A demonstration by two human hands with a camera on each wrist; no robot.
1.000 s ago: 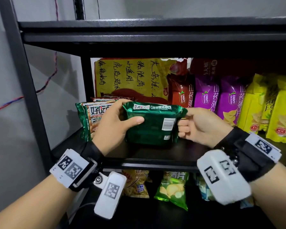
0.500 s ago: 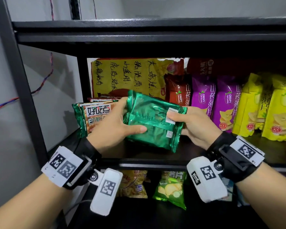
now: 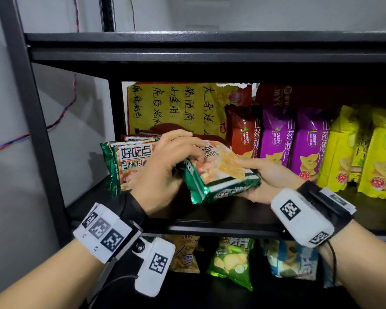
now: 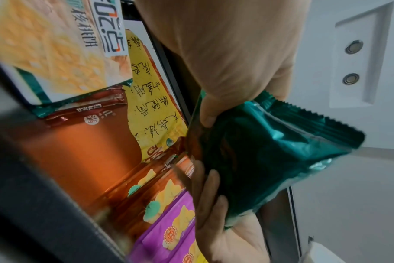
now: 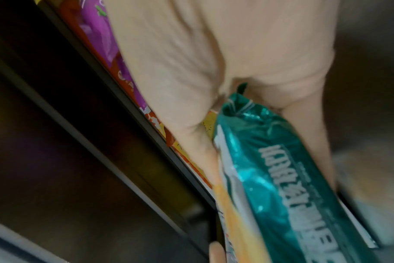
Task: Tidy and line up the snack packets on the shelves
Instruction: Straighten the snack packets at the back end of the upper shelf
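Observation:
A green biscuit packet (image 3: 218, 172) hangs tilted in the air in front of the middle shelf (image 3: 210, 219), its printed face turned up. My left hand (image 3: 174, 159) grips its left end, fingers over the top, thumb beneath. My right hand (image 3: 263, 177) holds its right end from below, thumb on the printed face. The left wrist view shows the packet's plain green back (image 4: 270, 156); the right wrist view shows its green side (image 5: 288, 186). A matching green packet (image 3: 125, 166) stands upright at the shelf's left end, just left of my left hand.
Behind stands a big yellow bag with handwriting (image 3: 172, 108). To the right stand a red yam-crisp bag (image 3: 243, 130), two purple ones (image 3: 276, 134) and yellow crisp bags (image 3: 366, 152). The lower shelf holds loose packets (image 3: 232, 262). A black upright post (image 3: 31, 108) bounds the left side.
Both hands have flipped the green packet over: a second ago its plain back with barcode faced me, now its printed front faces up. The packet tilted and shifted slightly right.

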